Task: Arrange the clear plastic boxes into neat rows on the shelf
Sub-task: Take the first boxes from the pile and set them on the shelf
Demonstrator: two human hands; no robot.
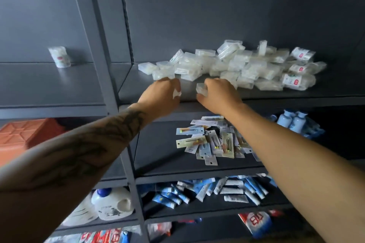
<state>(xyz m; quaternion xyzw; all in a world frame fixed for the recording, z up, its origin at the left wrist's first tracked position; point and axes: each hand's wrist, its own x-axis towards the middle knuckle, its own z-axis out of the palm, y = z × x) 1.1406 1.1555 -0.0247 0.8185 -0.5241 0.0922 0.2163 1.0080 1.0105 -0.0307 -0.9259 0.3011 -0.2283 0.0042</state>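
Dark grey steel racking filled the whole view, and both forearms reached up from the bottom of the frame toward the shelf (256,94) at about chest height. Left hand (162,94) had its fingers curled round something small and clear, a bit of plastic poking out by the knuckles, so it looked clamped on one box. Right hand (219,94) pinched another clear box (201,89) between thumb and fingers, right over the bare front strip of the shelf. The hands sat close together but weren't touching.

Behind them was the real mess: a heap of clear plastic boxes (227,65) dumped every which way, some flat, some on edge, with a few labelled bags (298,82) mixed in on the right side. One lone bagged pack (60,57) stood on the neighbouring shelf to the left.

My take on doing this bit well: set the two held boxes flat on that free front strip, long sides parallel to the shelf lip, edges butted together, and use them as the start of the first row. I'd work from the left upright outward and pull from the near edge of the heap so nothing slid off. These boxes looked light and slippery, so press them down rather than drop them.
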